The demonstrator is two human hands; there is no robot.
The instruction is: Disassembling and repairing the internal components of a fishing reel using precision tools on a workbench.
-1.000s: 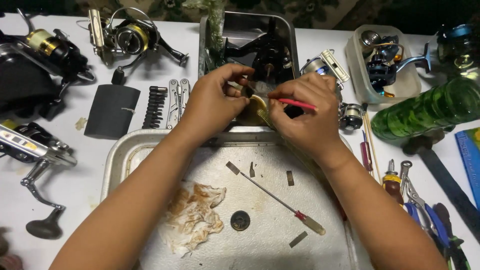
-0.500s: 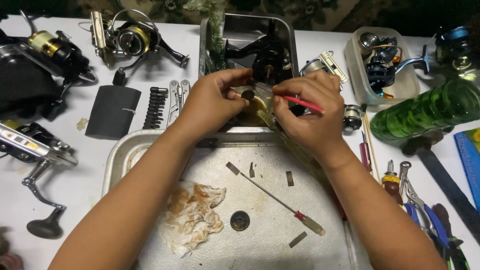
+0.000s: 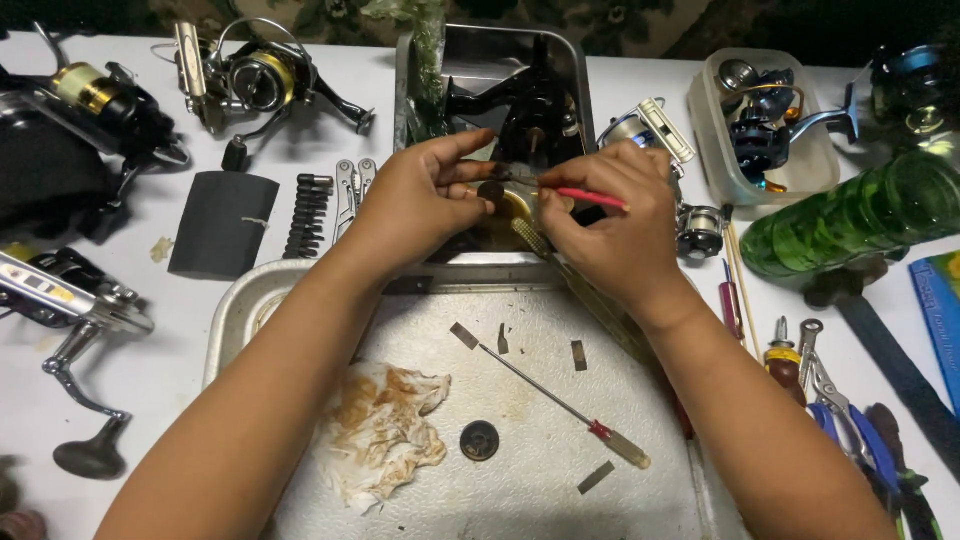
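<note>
Left hand (image 3: 420, 205) pinches a small brass gear (image 3: 510, 212) at picture centre, slightly toward 12 o'clock; thumb and fingers together on it, a dark round piece between the fingertips; right hand (image 3: 615, 225) just beside at 3 o'clock of it, fingers clamped on a thin red-handled tool (image 3: 590, 198) whose tip meets the gear; a toothbrush-like brush (image 3: 535, 240) also sits under the right fingers, touching the gear; both hands hover over the far rim of a metal tray (image 3: 240, 320) on the white tabletop (image 3: 190, 350); on the tray: stained rag (image 3: 385, 430) at 7 o'clock, dark round washer (image 3: 479, 440) just beside the rag, long screwdriver (image 3: 560, 405) lying diagonal at 5 o'clock, a few small flat metal bits near it; behind the hands at 12 o'clock a square metal tin (image 3: 565, 60) holding a black reel body; at 10 o'clock a spinning reel (image 3: 255, 80), a bit set (image 3: 308, 215), a black pouch (image 3: 222, 225) and a multitool (image 3: 350, 190); at 9 o'clock another reel with crank handle (image 3: 70, 310); at 2 o'clock a plastic tub (image 3: 705, 140) with reel parts; at 3 o'clock a green bottle (image 3: 860, 215) lying on its side; at 4 o'clock pliers (image 3: 840, 400) and screwdrivers, near the right forearm.
</note>
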